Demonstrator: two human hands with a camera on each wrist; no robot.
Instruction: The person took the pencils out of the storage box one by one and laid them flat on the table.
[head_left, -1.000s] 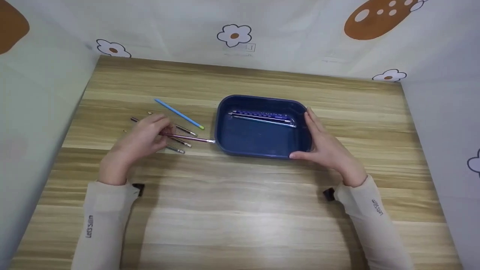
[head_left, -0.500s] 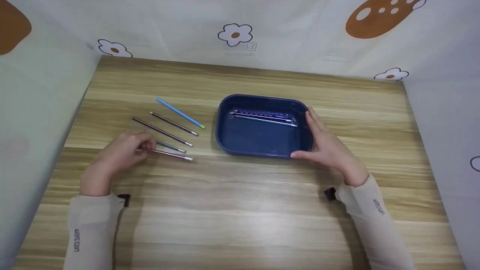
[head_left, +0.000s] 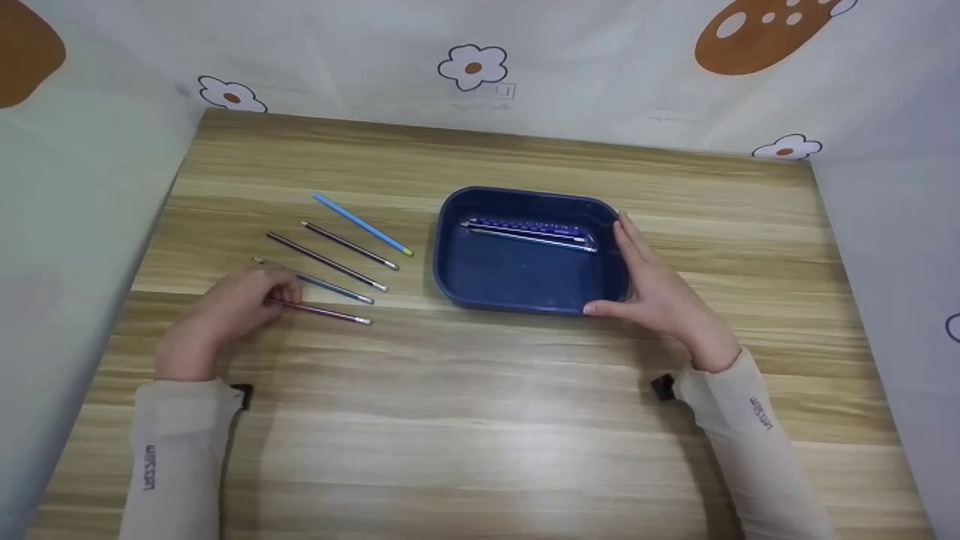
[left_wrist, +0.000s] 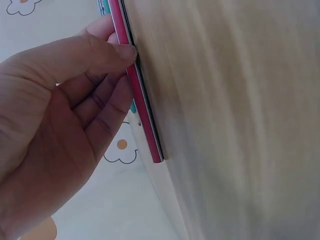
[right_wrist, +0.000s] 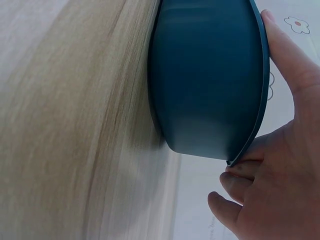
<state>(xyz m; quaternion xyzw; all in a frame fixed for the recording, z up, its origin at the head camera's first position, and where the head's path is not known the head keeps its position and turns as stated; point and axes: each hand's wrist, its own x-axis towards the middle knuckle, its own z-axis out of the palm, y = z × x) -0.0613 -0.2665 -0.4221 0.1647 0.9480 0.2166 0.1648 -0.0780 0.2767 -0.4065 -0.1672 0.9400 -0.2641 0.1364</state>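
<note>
Pencil (head_left: 322, 310) in the left hand (head_left: 236, 301) is slim, red-and-dark striped, pale-tipped.

A wood-grained tabletop (head_left: 420, 390) in light and dark bands carries a soft glare (head_left: 532, 450) toward its near side; pale walls (head_left: 600, 75), perhaps hung cloth, enclose it left, right and behind, printed with white flowers (head_left: 472, 67) and a spotted brown shape (head_left: 739, 52) at upper right
</note>
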